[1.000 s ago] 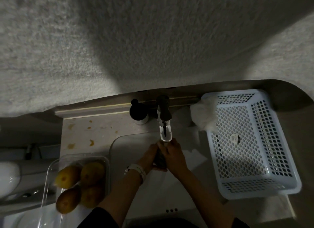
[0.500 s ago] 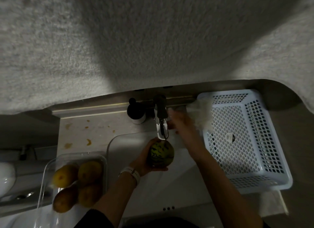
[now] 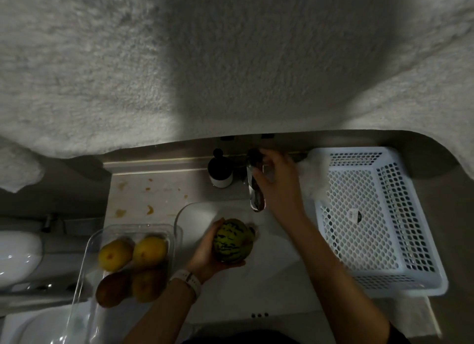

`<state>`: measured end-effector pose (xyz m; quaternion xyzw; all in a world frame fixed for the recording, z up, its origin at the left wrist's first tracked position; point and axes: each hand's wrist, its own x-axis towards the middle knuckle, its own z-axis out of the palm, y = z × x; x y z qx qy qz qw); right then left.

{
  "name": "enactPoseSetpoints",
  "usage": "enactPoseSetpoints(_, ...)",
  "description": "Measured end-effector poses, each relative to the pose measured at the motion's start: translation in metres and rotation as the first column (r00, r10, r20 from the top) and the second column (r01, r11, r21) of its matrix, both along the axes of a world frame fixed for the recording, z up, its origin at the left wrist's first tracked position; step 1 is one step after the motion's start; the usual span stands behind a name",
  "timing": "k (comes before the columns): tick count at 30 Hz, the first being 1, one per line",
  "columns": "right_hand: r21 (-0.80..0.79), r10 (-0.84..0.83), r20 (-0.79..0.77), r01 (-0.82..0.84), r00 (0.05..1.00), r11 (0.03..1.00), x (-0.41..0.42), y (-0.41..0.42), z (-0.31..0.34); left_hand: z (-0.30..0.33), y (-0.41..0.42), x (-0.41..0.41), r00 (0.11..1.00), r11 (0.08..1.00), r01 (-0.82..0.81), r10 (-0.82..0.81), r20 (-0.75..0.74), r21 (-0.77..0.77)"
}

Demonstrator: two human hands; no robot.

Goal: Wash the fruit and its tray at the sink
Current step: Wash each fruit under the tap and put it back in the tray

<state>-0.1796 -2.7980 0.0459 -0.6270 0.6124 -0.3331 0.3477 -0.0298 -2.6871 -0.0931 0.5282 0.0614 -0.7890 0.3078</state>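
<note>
My left hand (image 3: 205,254) cups a round green fruit with dark stripes (image 3: 233,240) over the white sink (image 3: 277,272), just below the tap spout. My right hand (image 3: 278,184) reaches to the back and rests on the chrome tap (image 3: 255,187), fingers wrapped around its handle. Left of the sink stands a clear plastic tray (image 3: 88,274) holding several yellow and brownish fruits (image 3: 150,251). Whether water is running cannot be told.
A black-and-white soap dispenser (image 3: 220,169) stands left of the tap. A white perforated plastic basket (image 3: 379,220) sits to the right of the sink, with a pale cloth (image 3: 311,179) on its near corner. The stained counter (image 3: 143,195) lies behind the tray. A fluffy fabric (image 3: 230,61) fills the upper view.
Both hands rubbed the fruit under the spout a second ago. My right hand has since left it and gone up to the tap handle; my left hand lowered the fruit slightly.
</note>
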Motion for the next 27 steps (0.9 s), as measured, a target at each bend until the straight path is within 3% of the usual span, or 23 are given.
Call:
enactPoseSetpoints(4, -0.050, 0.111, -0.007, -0.111, 0.994, 0.993, 0.040, -0.019, 0.009, 0.009, 0.004, 0.009, 0.998, 0.997, -0.057, 0.058, -0.013, 0.051)
enactPoseSetpoints(7, 0.185, 0.076, 0.145, -0.102, 0.987, 0.977, 0.062, -0.038, 0.005, 0.016, 0.007, 0.016, 0.993, 0.994, -0.099, 0.101, -0.059, 0.043)
enactPoseSetpoints(11, 0.456, -0.071, 0.343, -0.100, 0.936, 0.885, 0.073, -0.046, -0.001, 0.025, 0.009, 0.025, 0.985, 0.991, -0.131, 0.129, -0.110, -0.010)
enactPoseSetpoints(14, 0.577, -0.234, 0.490, -0.112, 0.840, 0.809, 0.077, -0.041, 0.004, 0.033, 0.008, 0.029, 0.982, 0.987, -0.156, 0.150, -0.113, -0.045)
enactPoseSetpoints(20, 0.588, -0.260, 0.607, -0.204, 0.751, 0.783, 0.078, -0.036, 0.019, 0.044, 0.004, 0.031, 0.974, 0.977, -0.200, 0.189, -0.124, -0.078)
enactPoseSetpoints(24, 0.615, -0.246, 0.617, -0.264, 0.747, 0.742, 0.072, -0.034, 0.023, 0.045, 0.001, 0.031, 0.975, 0.973, -0.201, 0.188, -0.119, -0.109)
enactPoseSetpoints(27, 0.628, -0.284, 0.593, -0.211, 0.754, 0.749, 0.072, -0.035, 0.023, 0.045, 0.000, 0.032, 0.973, 0.969, -0.209, 0.193, -0.127, -0.129)
